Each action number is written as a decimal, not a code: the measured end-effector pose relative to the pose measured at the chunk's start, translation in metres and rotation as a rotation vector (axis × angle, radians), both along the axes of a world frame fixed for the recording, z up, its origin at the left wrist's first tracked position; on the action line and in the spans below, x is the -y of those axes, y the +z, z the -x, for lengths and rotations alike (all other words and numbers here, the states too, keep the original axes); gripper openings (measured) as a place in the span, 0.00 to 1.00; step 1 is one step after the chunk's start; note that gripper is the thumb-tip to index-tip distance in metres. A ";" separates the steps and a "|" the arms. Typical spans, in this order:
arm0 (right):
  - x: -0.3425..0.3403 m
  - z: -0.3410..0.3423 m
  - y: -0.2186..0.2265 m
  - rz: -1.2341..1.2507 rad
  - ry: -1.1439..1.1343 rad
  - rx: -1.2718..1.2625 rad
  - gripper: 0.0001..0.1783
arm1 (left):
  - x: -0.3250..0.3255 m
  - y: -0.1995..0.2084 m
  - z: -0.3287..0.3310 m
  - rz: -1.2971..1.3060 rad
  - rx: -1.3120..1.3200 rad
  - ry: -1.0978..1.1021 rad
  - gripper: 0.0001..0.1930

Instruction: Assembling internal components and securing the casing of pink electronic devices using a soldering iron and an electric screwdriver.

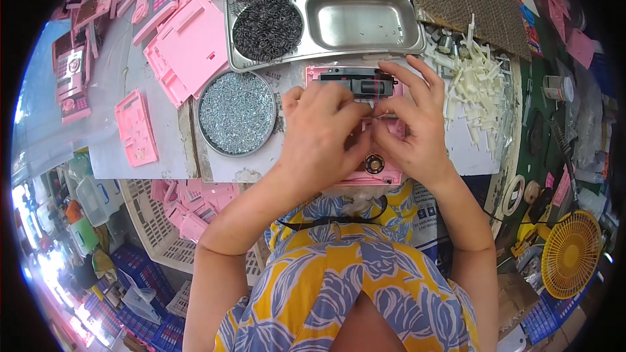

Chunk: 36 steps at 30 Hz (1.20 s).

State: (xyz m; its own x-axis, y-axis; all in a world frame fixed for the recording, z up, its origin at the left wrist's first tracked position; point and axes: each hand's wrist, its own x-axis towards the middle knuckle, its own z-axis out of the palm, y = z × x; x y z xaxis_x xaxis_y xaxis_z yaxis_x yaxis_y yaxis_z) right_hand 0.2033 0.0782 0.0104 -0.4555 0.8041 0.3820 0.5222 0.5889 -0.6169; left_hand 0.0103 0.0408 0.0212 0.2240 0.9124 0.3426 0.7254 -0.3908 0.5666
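In front of me on the table lies a pink plastic housing [390, 176], partly covered by my hands. A black plastic mechanism [365, 86] is fitted at its far end, and a small round dark part with a brassy ring [374, 163] sits near its close end. Over the middle of the housing, my left hand [321, 132] is closed, its thumb and fingers pinched together. My right hand [417, 132] meets it there with thumb and index finger pinching, the other fingers raised. Whatever lies between the fingertips is too small to name.
A steel compartment tray [365, 47] of dark springs stands beyond the housing. To the left are a round dish [203, 132] of small silvery screws and pink panels [189, 45]. White plastic parts [473, 72] are heaped at right. Below sit a crate [153, 228] and a yellow fan [571, 255].
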 end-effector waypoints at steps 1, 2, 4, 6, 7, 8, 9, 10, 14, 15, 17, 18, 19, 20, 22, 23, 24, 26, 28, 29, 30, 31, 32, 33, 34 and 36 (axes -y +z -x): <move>0.002 -0.002 0.000 -0.014 -0.015 0.008 0.09 | 0.000 -0.006 -0.004 -0.056 -0.001 0.013 0.13; 0.005 -0.003 0.000 -0.029 -0.032 0.016 0.09 | 0.001 -0.009 -0.003 -0.078 -0.001 -0.001 0.13; 0.008 -0.005 0.010 -0.100 -0.059 0.075 0.10 | 0.003 -0.014 0.001 -0.123 -0.002 -0.026 0.13; 0.011 -0.008 0.010 -0.140 -0.059 0.135 0.10 | 0.009 -0.020 0.010 -0.198 0.019 -0.182 0.12; 0.012 -0.010 0.006 -0.145 -0.042 0.164 0.10 | 0.013 -0.021 0.016 -0.235 0.028 -0.258 0.12; 0.014 -0.011 0.003 -0.148 -0.026 0.195 0.11 | 0.015 -0.019 0.020 -0.221 0.007 -0.264 0.12; 0.011 -0.010 0.004 -0.158 -0.005 0.159 0.11 | 0.017 -0.017 0.023 -0.206 -0.015 -0.268 0.12; 0.012 -0.010 0.004 -0.114 -0.007 0.144 0.11 | 0.020 -0.016 0.027 -0.192 -0.038 -0.272 0.12; 0.015 -0.008 0.009 0.041 -0.018 -0.008 0.10 | 0.024 -0.020 0.032 -0.011 -0.144 0.227 0.08; 0.016 -0.008 0.009 0.078 -0.024 -0.066 0.10 | 0.026 -0.019 0.029 -0.004 -0.161 0.244 0.16; 0.016 -0.008 0.007 0.115 0.007 -0.160 0.11 | 0.021 -0.014 0.014 -0.150 0.018 0.304 0.22; 0.016 -0.009 0.007 0.132 0.023 -0.207 0.11 | 0.019 -0.011 0.008 -0.224 0.110 0.333 0.26; 0.015 -0.009 0.008 0.136 0.065 -0.225 0.12 | 0.024 -0.009 0.006 -0.218 0.140 0.227 0.33; 0.013 -0.011 0.008 0.136 0.108 -0.242 0.13 | 0.025 0.002 0.000 -0.144 0.261 0.077 0.27; 0.010 -0.017 0.010 0.091 0.168 -0.238 0.14 | 0.014 0.017 -0.005 0.233 0.424 -0.136 0.21; 0.007 -0.018 0.010 0.037 0.186 -0.221 0.15 | 0.010 0.021 -0.008 0.460 0.500 -0.183 0.18; 0.003 -0.024 0.011 -0.023 0.191 -0.189 0.15 | 0.004 0.024 -0.008 0.573 0.524 -0.167 0.16; 0.002 -0.028 0.006 -0.095 0.196 -0.184 0.16 | -0.008 0.028 -0.001 0.807 0.564 -0.167 0.12; 0.005 -0.035 0.003 -0.125 0.171 -0.166 0.16 | -0.015 0.022 -0.003 0.670 0.487 -0.245 0.07; 0.006 -0.038 0.002 -0.080 0.185 -0.174 0.15 | -0.018 0.021 -0.008 0.682 0.486 -0.248 0.07; 0.007 -0.041 -0.001 -0.081 0.188 -0.187 0.14 | -0.018 0.021 -0.010 0.693 0.474 -0.238 0.06; 0.011 -0.049 0.000 -0.103 0.134 -0.163 0.13 | -0.019 0.021 -0.014 0.706 0.463 -0.228 0.05; 0.013 -0.056 0.000 -0.118 0.092 -0.146 0.12 | -0.019 0.017 -0.015 0.691 0.496 -0.217 0.05; 0.015 -0.073 0.003 -0.128 0.008 -0.150 0.11 | -0.017 0.012 -0.013 0.671 0.524 -0.197 0.04; 0.019 -0.100 0.008 -0.136 -0.071 -0.153 0.10 | -0.016 0.010 -0.014 0.651 0.554 -0.173 0.03; 0.042 -0.165 -0.001 0.063 -0.635 -0.397 0.07 | -0.016 0.015 -0.014 0.599 0.545 -0.174 0.02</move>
